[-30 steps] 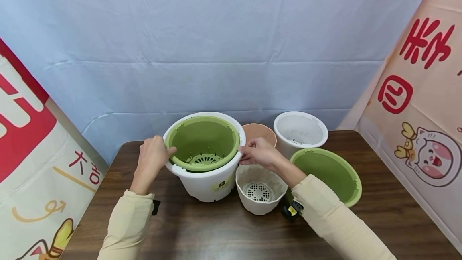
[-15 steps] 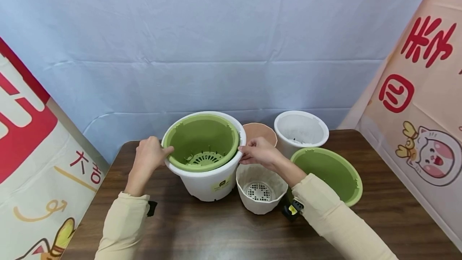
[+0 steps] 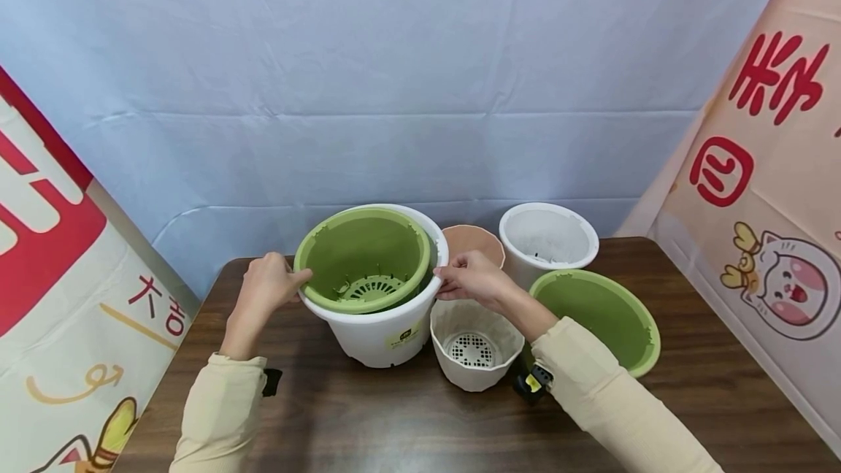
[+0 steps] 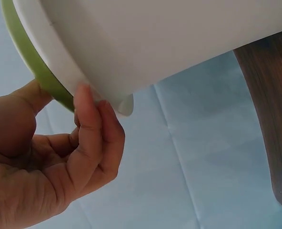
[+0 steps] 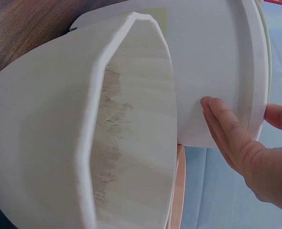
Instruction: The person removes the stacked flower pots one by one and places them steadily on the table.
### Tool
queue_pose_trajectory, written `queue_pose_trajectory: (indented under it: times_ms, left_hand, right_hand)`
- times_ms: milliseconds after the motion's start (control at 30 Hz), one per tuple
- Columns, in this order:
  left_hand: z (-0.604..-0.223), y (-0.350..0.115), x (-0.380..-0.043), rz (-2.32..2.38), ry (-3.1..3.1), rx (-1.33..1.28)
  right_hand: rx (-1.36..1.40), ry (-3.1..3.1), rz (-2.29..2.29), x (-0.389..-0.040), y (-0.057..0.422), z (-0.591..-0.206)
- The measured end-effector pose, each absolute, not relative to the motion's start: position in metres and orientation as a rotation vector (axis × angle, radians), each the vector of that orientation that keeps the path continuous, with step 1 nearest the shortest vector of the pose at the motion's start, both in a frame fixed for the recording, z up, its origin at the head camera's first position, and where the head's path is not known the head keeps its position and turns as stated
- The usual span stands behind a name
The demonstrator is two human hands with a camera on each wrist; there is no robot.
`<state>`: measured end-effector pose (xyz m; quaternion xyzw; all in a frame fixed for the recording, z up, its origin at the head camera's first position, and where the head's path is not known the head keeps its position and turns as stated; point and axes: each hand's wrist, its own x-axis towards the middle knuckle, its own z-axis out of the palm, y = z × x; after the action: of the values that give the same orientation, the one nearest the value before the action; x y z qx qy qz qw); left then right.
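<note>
A green flowerpot (image 3: 368,247) with a slotted bottom sits inside a large white flowerpot (image 3: 374,341), tilted and shifted toward the white pot's left side. My left hand (image 3: 266,287) grips the left rim, its thumb over the green edge. In the left wrist view, that hand's curled fingers (image 4: 91,117) lie at the white rim, under the green rim (image 4: 45,78). At the right side, my right hand (image 3: 476,279) pinches the white rim. Its straight fingers (image 5: 226,119) rest along the white pot's outer wall in the right wrist view.
A cream faceted pot (image 3: 469,378) with a grid bottom stands below my right hand. Behind it are a terracotta-coloured pot (image 3: 469,239) and another white pot (image 3: 548,236). A second green pot (image 3: 611,320) leans at the right, partly behind my forearm. All stand on a brown wooden table (image 3: 368,429).
The green pot has slid left and tilted inside the white pot, widening the gap at its right. My left hand has moved left with it; my right hand stays at the white rim.
</note>
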<state>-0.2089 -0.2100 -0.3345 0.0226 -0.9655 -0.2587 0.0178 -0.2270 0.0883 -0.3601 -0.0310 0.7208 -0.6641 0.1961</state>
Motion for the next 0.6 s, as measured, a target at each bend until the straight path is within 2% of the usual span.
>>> queue_pose_trajectory:
  times_ms: [600]
  left_hand:
    - [-0.3345,-0.2112,-0.2073,-0.764,-2.976,0.078]
  right_hand:
    - [-0.136,2.018,-1.840,-0.2256,0.0888,-0.3604]
